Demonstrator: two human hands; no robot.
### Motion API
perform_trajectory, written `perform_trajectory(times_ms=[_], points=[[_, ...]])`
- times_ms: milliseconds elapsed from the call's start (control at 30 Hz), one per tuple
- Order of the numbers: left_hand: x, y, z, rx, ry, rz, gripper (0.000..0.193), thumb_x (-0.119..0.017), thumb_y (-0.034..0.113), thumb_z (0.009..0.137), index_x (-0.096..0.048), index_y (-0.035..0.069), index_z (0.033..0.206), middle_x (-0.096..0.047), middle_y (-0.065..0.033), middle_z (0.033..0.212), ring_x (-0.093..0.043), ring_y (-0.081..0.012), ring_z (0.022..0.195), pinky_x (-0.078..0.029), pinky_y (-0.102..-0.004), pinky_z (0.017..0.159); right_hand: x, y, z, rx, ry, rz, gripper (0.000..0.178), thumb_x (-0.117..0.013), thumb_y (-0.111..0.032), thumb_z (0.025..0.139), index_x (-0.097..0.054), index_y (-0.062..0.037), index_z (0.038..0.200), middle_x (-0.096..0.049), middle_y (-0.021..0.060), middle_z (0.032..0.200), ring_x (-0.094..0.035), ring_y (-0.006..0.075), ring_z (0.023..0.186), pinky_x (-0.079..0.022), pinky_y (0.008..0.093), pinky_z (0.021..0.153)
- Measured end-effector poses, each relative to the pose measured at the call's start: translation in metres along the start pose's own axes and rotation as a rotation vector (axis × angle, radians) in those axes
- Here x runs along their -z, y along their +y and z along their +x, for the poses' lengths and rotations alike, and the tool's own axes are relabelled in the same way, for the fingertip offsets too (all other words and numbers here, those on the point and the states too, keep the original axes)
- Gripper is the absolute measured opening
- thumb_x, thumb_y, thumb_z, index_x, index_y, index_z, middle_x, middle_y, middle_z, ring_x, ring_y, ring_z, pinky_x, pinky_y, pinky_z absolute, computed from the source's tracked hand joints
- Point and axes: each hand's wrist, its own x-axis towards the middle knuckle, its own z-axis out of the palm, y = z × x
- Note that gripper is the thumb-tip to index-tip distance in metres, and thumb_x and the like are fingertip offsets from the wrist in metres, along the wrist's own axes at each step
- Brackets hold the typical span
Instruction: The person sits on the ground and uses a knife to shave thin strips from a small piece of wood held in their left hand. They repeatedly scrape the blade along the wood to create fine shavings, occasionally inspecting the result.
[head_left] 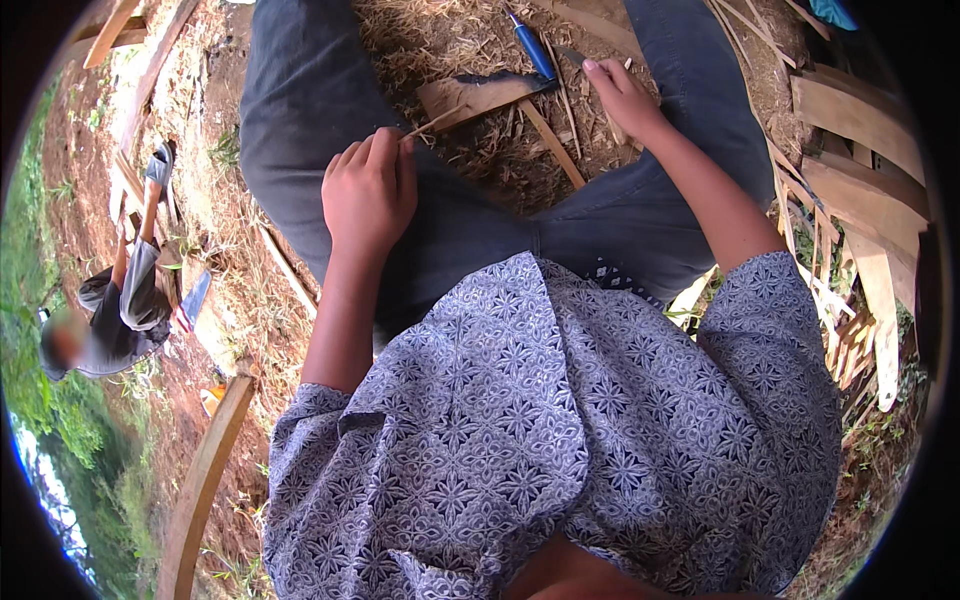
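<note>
My left hand (372, 185) is closed over my left thigh, around a thin wooden stick (435, 122) whose end points toward the middle. Over the inside of my right leg, my right hand (622, 97) grips a knife (571, 55); its dark blade points up and left, and most of the handle is hidden by my fingers. Between my legs lies a short flat board (480, 98) with a blackened edge. A blue-handled tool (534, 50) with a thin metal shaft rests against its right end. Below it, a narrow wooden strip (553, 145) leans across the ground.
Wood shavings (410, 45) litter the ground between my legs. Curved planks (860, 190) and thin strips are piled at the right. A long timber (205, 490) lies at lower left. Another person (120, 300) sits on the slope at far left.
</note>
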Motion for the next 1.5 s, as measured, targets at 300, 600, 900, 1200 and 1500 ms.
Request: perform_trajectory(times_ms=[300, 600, 900, 1200, 1500], points=[[0.009, 0.008, 0.0, -0.03, -0.079, -0.07, 0.007, -0.061, 0.013, 0.096, -0.06, 0.007, 0.091, -0.064, -0.0109, 0.076, -0.064, -0.0323, 0.07, -0.048, -0.0422, 0.066, -0.091, -0.092, -0.02, 0.164, -0.075, 0.338, 0.028, -0.064, -0.029, 0.1, -0.059, -0.0032, 0.111, -0.063, 0.0025, 0.084, -0.058, 0.0103, 0.075, -0.048, 0.0304, 0.07], [0.009, 0.015, 0.006, 0.065, -0.134, -0.223, 0.012, -0.055, 0.016, 0.095, -0.058, 0.005, 0.092, -0.06, -0.012, 0.07, -0.06, -0.0352, 0.067, -0.047, -0.044, 0.065, -0.101, -0.122, -0.043, 0.349, -0.173, 0.495, 0.027, -0.064, -0.026, 0.101, -0.066, -0.0068, 0.12, -0.072, 0.0068, 0.103, -0.069, 0.0155, 0.096, -0.052, 0.0319, 0.087], [0.002, 0.01, 0.003, 0.125, -0.104, -0.097, 0.033, -0.043, 0.023, 0.104, -0.052, 0.005, 0.078, -0.051, -0.0134, 0.061, -0.056, -0.0381, 0.058, -0.043, -0.0451, 0.056, -0.124, -0.12, -0.037, 0.405, -0.119, 0.557, 0.036, -0.066, -0.032, 0.098, -0.068, -0.0092, 0.125, -0.073, 0.0135, 0.116, -0.07, 0.0296, 0.109, -0.053, 0.0383, 0.091], [-0.001, 0.023, 0.013, 0.449, -0.138, -0.279, 0.051, -0.039, 0.034, 0.111, -0.055, 0.003, 0.073, -0.057, -0.0067, 0.058, -0.056, -0.0202, 0.054, -0.043, -0.0355, 0.055, -0.134, -0.114, -0.032, 0.491, -0.135, 0.451, 0.041, -0.06, -0.032, 0.102, -0.064, -0.0116, 0.137, -0.072, 0.0182, 0.114, -0.069, 0.032, 0.109, -0.052, 0.0388, 0.092], [-0.017, 0.025, 0.013, 0.322, -0.076, -0.062, 0.033, -0.044, 0.014, 0.104, -0.053, 0.004, 0.075, -0.054, -0.0164, 0.064, -0.052, -0.0408, 0.063, -0.039, -0.0498, 0.06, -0.117, -0.15, -0.062, 0.428, -0.162, 0.567, 0.042, -0.055, -0.029, 0.105, -0.059, -0.0127, 0.144, -0.063, 0.0143, 0.102, -0.065, 0.0299, 0.095, -0.051, 0.0388, 0.086]])
